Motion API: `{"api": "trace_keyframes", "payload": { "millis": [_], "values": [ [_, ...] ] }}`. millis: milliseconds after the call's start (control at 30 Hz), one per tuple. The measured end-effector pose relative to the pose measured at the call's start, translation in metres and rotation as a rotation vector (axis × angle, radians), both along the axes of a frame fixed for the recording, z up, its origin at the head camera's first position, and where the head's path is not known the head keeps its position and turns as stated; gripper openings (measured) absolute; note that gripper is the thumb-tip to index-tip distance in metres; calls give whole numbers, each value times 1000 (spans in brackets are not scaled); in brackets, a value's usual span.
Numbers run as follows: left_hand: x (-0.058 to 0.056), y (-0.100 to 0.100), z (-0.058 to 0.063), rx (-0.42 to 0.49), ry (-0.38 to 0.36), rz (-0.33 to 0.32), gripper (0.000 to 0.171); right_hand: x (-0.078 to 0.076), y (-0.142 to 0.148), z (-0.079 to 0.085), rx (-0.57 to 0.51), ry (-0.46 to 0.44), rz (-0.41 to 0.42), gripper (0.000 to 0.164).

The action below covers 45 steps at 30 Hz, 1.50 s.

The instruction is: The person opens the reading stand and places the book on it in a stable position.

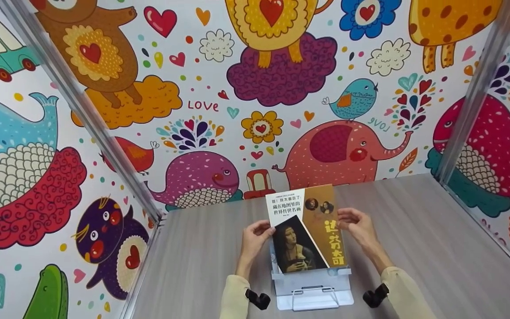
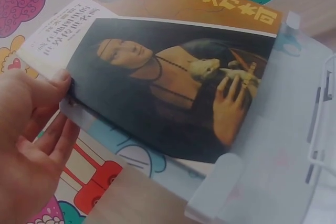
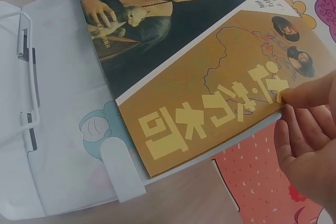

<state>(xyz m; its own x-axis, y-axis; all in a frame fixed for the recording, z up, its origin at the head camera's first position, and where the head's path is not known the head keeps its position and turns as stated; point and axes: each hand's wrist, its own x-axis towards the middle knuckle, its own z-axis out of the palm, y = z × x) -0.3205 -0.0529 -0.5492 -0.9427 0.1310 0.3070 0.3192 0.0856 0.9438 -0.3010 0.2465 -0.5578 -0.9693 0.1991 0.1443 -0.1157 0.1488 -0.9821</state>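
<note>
A book (image 1: 314, 246) with a painted portrait on a black panel and gold lettering on a brown panel leans upright on a white book stand (image 1: 286, 289). My left hand (image 1: 254, 243) pinches its left edge, thumb (image 2: 60, 80) at the cover and the other fingers beside and behind it. At the right edge my right hand (image 1: 362, 229) pinches the book, its thumb near the gold characters. The stand's small white clips (image 3: 123, 166) show beside the book's lower edge in both wrist views. Most of the stand's back is hidden behind the book.
A wood-grain table (image 1: 202, 257) lies under the stand. Printed cartoon panels (image 1: 264, 97) rise behind it and at both sides, joined by metal posts (image 1: 472, 97). A wire support (image 1: 314, 299) sits on the stand's front base. Black straps (image 1: 257, 299) circle both wrists.
</note>
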Motion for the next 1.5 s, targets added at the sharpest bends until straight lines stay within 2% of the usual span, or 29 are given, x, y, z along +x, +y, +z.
{"api": "trace_keyframes", "payload": {
  "millis": [33,67,133,200,267,300,367,400,433,500,533,600,633,800,1067,1300,1467,1500],
  "values": [
    [0,0,0,0,0,-6,23,0,1,-1,1,26,6,28],
    [0,0,0,3,-3,-12,23,-8,7,-15,-28,91,39,27],
    [0,1,0,12,-17,-21,24,-14,11,-27,-37,126,52,27],
    [1,1,0,29,-38,-28,24,-30,20,-55,-83,214,85,26],
    [1,2,0,52,-60,-32,25,-37,23,-66,-83,202,80,27],
    [2,2,-1,60,-70,-31,25,-38,22,-67,-52,169,43,28],
    [2,2,-1,79,-79,-28,25,-31,18,-56,-45,142,36,28],
    [2,3,-2,82,-84,-22,25,-36,21,-64,-51,135,53,28],
    [3,3,-2,83,-87,-15,24,-29,17,-51,-26,95,36,29],
    [3,3,-2,80,-85,1,24,-21,12,-38,-25,90,27,28],
    [3,4,-2,80,-82,7,23,-12,8,-24,-21,63,19,29],
    [3,4,-1,67,-76,20,22,-11,7,-24,-12,51,5,28],
    [3,4,-1,61,-70,25,22,2,0,-2,11,3,-26,29],
    [2,5,-1,59,-51,43,20,2,-1,-1,0,-27,-29,30],
    [2,7,-2,88,-47,47,20,2,-3,-1,17,-25,-57,28],
    [4,7,-2,84,-56,37,23,2,-3,-1,-14,-11,-60,28],
    [5,7,-4,115,-97,43,25,4,-2,-3,-21,60,-34,27],
    [5,8,-4,115,-96,48,24,-2,2,-14,-58,122,5,25]
  ]
}}
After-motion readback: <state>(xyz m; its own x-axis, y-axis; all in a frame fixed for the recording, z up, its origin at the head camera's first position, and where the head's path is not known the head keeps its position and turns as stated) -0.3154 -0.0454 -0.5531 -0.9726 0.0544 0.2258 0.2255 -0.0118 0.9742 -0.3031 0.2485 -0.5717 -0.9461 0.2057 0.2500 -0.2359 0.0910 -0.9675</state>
